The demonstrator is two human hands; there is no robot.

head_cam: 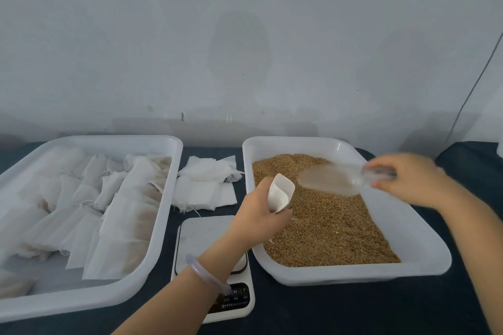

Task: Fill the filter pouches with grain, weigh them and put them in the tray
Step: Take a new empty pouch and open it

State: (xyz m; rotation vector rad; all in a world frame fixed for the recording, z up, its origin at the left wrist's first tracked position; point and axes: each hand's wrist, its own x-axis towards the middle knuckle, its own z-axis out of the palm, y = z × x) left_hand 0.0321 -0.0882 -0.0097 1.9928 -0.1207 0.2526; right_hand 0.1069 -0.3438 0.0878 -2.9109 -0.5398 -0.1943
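Apparently "M", "T" on scale point(207, 242)

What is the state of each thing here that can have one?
pouch: mouth open, gripped by the left hand
scoop: held by the right hand over the grain, blurred
left tray: holds filled pouches
scale: plate bare where visible, display hidden
spare pouches: flat, piled beside the left tray

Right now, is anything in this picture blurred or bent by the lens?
Head view: the right hand and its clear scoop smear with motion blur; the left hand holding the pouch is sharper; the wide lens bows the pouch tray's rim.
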